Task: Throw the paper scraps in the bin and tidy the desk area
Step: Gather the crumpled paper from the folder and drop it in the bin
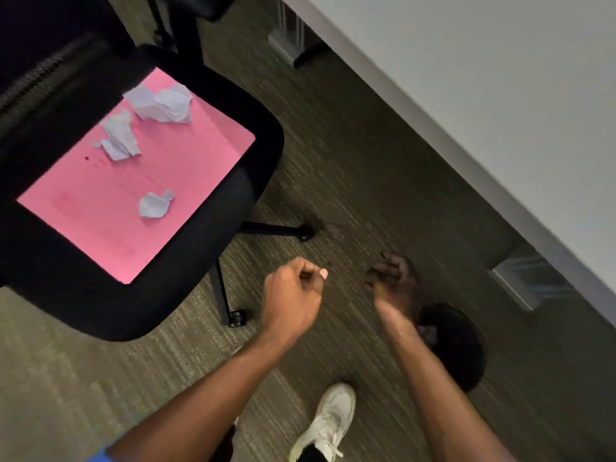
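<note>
Three crumpled white paper scraps lie on a pink folder (173,168) that rests on a black office chair (263,135) at the left: one large wad (165,103), one flatter piece (119,137) and a small ball (155,205). My left hand (293,295) hovers over the carpet to the right of the chair, fingers curled shut with nothing visible in them. My right hand (395,278) is also curled shut, dark and blurred, just above a dark round object (456,348) on the floor that may be a bin.
A white desk (500,95) runs diagonally across the upper right, with its leg foot (523,281) on the carpet. The chair's base arms and castors (237,317) stick out under the seat. My white shoe (328,425) stands at the bottom.
</note>
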`<state>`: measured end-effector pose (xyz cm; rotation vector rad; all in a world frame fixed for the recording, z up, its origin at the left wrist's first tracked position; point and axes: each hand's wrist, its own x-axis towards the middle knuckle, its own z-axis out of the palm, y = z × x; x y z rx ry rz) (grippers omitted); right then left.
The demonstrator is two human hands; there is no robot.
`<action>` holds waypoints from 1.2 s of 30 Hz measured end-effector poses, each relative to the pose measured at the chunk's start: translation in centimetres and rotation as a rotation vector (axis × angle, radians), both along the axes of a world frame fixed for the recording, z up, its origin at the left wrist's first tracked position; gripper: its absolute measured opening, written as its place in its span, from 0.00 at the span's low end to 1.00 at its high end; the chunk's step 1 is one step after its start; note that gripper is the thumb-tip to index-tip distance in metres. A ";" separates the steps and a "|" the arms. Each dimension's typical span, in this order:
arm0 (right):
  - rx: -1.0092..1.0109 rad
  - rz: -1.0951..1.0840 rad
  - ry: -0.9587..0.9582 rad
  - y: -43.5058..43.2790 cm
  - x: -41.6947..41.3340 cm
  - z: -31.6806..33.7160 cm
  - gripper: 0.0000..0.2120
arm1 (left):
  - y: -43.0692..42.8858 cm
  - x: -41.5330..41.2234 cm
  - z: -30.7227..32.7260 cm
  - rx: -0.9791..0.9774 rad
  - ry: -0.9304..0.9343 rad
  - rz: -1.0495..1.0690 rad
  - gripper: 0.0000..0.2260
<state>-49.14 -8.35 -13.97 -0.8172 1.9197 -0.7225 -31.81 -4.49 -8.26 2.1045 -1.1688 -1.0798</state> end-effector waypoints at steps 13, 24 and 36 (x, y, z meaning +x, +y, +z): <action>-0.242 0.366 -0.011 -5.9 19.8 9.1 0.24 | -3.4 21.2 4.6 -0.189 -0.542 0.224 0.33; -0.379 0.825 0.263 -11.3 29.1 9.3 0.36 | -6.3 26.6 0.3 -0.123 -0.477 0.187 0.54; -0.416 1.164 0.724 -19.4 36.3 8.4 0.48 | -12.2 33.0 -0.4 -0.199 -0.456 -0.083 0.51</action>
